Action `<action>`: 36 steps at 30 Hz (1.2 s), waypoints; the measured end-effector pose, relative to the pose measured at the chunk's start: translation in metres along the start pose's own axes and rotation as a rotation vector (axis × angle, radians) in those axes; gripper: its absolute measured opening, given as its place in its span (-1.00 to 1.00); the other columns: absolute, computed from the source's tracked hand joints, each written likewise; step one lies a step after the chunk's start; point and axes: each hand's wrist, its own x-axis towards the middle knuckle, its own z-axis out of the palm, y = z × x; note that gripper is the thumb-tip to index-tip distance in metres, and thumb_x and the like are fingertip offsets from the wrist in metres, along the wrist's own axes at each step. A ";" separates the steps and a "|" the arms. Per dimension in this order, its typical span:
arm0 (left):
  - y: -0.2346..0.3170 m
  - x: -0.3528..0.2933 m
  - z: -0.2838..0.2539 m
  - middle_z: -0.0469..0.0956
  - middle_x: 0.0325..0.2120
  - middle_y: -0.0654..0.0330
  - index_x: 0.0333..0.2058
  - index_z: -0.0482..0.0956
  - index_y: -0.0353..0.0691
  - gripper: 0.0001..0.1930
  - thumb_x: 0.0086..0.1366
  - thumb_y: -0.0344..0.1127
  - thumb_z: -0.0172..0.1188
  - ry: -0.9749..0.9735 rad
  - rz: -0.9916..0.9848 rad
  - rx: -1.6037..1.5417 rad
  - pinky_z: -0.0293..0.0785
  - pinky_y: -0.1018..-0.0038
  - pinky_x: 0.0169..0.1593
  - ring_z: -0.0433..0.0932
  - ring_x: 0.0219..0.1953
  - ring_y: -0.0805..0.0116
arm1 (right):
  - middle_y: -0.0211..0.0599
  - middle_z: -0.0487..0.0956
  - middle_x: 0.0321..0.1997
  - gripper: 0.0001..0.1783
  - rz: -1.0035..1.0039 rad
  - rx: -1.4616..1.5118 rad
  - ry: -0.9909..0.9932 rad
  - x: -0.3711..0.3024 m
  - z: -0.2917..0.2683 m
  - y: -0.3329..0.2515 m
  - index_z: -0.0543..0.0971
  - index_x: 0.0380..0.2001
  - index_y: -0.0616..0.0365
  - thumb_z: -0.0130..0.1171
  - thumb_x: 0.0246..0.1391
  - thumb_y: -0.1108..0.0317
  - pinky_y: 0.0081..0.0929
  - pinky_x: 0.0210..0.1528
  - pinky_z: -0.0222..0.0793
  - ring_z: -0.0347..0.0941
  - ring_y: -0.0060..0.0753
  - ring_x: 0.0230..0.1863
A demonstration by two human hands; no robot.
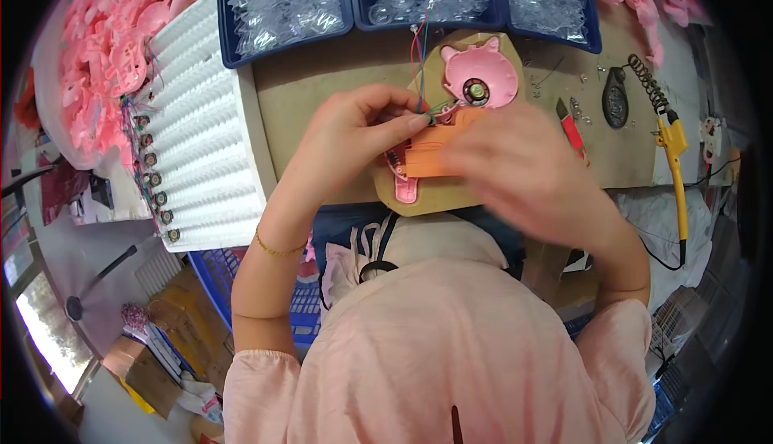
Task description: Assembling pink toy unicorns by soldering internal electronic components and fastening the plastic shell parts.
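A pink plastic shell with two ear-like bumps lies on a tan board, a round speaker set in it. Just below it is an orange plastic housing, with a pink handle-shaped piece at its lower left. My left hand is closed at the housing's upper left edge, thumb and forefinger pinching thin wires. Motion smears my right hand over the housing's right side, and its fingers cannot be made out. Red and blue wires run up from my left fingertips toward the bins.
Dark blue bins of clear plastic parts line the back. A white ridged tray with several speakers stands left, beside heaped pink parts. To the right lie a red-handled tool, a black oval object and a yellow-handled tool.
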 end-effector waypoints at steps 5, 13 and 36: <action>-0.003 -0.008 0.013 0.55 -0.48 0.21 -0.29 0.56 -0.32 -0.82 0.13 -0.39 0.21 0.106 0.244 0.237 0.45 0.57 -0.39 0.52 -0.46 0.44 | -0.28 0.51 -0.16 -0.62 0.032 -0.015 0.064 -0.012 0.032 0.014 0.51 -0.20 0.18 0.24 -0.20 0.45 -0.24 0.02 0.31 0.45 -0.21 -0.10; -0.032 -0.032 0.046 0.52 -0.23 0.24 -0.21 0.57 -0.23 -0.71 0.03 -0.36 0.24 0.410 0.887 0.997 0.43 0.42 -0.20 0.51 -0.22 0.30 | -0.25 0.48 -0.26 -0.49 0.404 0.497 0.149 -0.046 0.020 -0.025 0.51 -0.15 0.16 0.40 -0.29 0.49 -0.53 -0.40 0.35 0.41 -0.41 -0.39; -0.014 -0.015 0.077 0.49 -0.32 0.36 -0.33 0.57 -0.11 -0.74 -0.10 -0.31 0.29 0.375 0.981 1.004 0.25 0.38 -0.11 0.43 -0.18 0.36 | -0.52 0.45 -0.47 -0.92 0.858 0.686 0.330 -0.052 0.003 -0.011 0.50 -0.40 0.26 0.13 0.03 0.48 -0.75 -0.43 0.22 0.31 -0.75 -0.47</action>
